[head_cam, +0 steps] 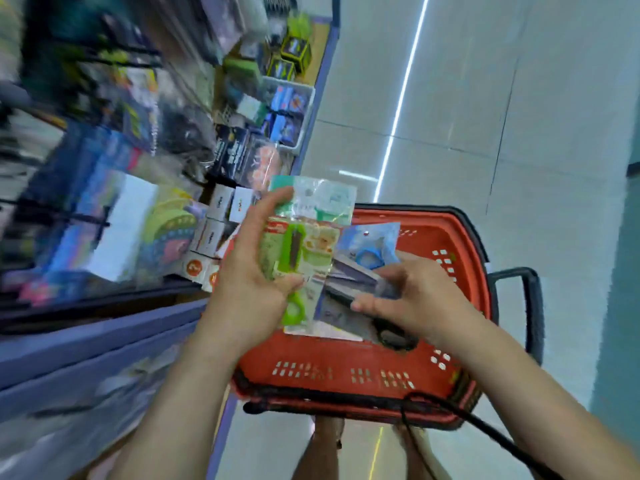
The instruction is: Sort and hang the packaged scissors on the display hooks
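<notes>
A bundle of packaged scissors is being held above a red shopping basket in a shop aisle. The bundle's left edge is being gripped by the left hand, with fingers curled behind and the thumb laid across a pack of green-handled scissors. A teal-backed pack is being held up behind that one. A pack of black-handled scissors is being pinched at the lower right by the right hand, its fingers curled over the top. A blue pack is being fanned out just above the right hand. Blurred shelves of boxed goods are being shown on the left, and a pale tiled floor on the right.
</notes>
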A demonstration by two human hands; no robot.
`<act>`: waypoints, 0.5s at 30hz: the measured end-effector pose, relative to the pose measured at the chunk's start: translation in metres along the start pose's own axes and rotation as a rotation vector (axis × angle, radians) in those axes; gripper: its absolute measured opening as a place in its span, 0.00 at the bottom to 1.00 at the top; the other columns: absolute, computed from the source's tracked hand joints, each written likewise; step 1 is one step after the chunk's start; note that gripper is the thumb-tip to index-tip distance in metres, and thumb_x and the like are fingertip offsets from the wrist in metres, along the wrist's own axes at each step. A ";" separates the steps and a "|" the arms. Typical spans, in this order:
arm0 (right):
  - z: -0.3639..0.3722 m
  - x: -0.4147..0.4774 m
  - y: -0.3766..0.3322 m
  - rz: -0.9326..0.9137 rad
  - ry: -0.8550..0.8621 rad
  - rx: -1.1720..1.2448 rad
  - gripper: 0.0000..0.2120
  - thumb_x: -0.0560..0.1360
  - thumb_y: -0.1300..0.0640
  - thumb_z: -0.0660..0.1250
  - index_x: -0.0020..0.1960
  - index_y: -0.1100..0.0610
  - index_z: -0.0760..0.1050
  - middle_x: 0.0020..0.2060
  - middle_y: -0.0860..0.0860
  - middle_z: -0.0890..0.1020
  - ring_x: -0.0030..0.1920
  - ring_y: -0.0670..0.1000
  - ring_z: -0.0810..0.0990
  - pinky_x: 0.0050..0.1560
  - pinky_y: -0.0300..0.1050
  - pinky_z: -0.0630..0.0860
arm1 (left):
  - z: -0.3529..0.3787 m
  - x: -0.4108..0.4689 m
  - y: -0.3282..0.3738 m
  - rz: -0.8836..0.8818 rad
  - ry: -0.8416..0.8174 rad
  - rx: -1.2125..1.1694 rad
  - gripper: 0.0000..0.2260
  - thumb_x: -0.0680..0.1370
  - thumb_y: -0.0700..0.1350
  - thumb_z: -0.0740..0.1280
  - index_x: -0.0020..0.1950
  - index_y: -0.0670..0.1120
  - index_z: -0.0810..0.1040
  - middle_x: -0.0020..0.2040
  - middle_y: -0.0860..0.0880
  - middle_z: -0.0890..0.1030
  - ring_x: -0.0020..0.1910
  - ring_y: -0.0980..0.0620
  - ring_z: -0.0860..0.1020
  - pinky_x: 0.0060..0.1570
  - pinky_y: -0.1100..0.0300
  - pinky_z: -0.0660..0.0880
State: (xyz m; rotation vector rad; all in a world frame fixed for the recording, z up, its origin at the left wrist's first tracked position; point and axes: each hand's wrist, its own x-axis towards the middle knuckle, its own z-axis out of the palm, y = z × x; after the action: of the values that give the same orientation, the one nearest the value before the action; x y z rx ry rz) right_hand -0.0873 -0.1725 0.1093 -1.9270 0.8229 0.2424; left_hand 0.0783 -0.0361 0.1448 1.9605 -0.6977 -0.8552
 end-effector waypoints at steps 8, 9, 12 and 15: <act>-0.067 -0.082 -0.084 -0.024 0.230 0.354 0.21 0.73 0.60 0.75 0.28 0.58 0.67 0.24 0.48 0.61 0.25 0.44 0.60 0.28 0.37 0.58 | -0.042 -0.092 0.131 -0.022 0.740 -0.332 0.33 0.67 0.32 0.70 0.60 0.67 0.72 0.64 0.49 0.78 0.61 0.45 0.79 0.64 0.38 0.73; -0.073 -0.092 -0.097 -0.031 0.233 0.417 0.21 0.74 0.59 0.75 0.29 0.58 0.68 0.25 0.50 0.62 0.26 0.43 0.60 0.30 0.39 0.61 | -0.046 -0.108 0.145 -0.051 0.755 -0.459 0.34 0.67 0.31 0.71 0.61 0.65 0.73 0.63 0.50 0.80 0.59 0.45 0.80 0.63 0.39 0.74; -0.081 -0.122 -0.145 -0.110 0.157 0.557 0.20 0.74 0.57 0.75 0.28 0.55 0.69 0.25 0.52 0.66 0.30 0.49 0.64 0.37 0.46 0.63 | -0.041 -0.156 0.179 -0.093 0.683 -0.723 0.33 0.67 0.28 0.71 0.62 0.61 0.75 0.61 0.46 0.81 0.57 0.40 0.80 0.59 0.34 0.74; -0.077 -0.164 -0.200 -0.193 0.031 0.615 0.22 0.74 0.55 0.75 0.27 0.54 0.67 0.25 0.52 0.66 0.30 0.48 0.64 0.33 0.43 0.61 | -0.039 -0.201 0.207 -0.102 0.752 -0.664 0.31 0.70 0.31 0.72 0.62 0.63 0.75 0.61 0.44 0.81 0.56 0.45 0.81 0.55 0.42 0.79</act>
State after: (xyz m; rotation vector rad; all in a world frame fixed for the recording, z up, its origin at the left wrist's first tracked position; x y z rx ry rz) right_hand -0.0958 -0.1097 0.3717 -1.4144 0.6302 -0.1475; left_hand -0.0437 0.0331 0.3999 1.5260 0.1282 -0.2816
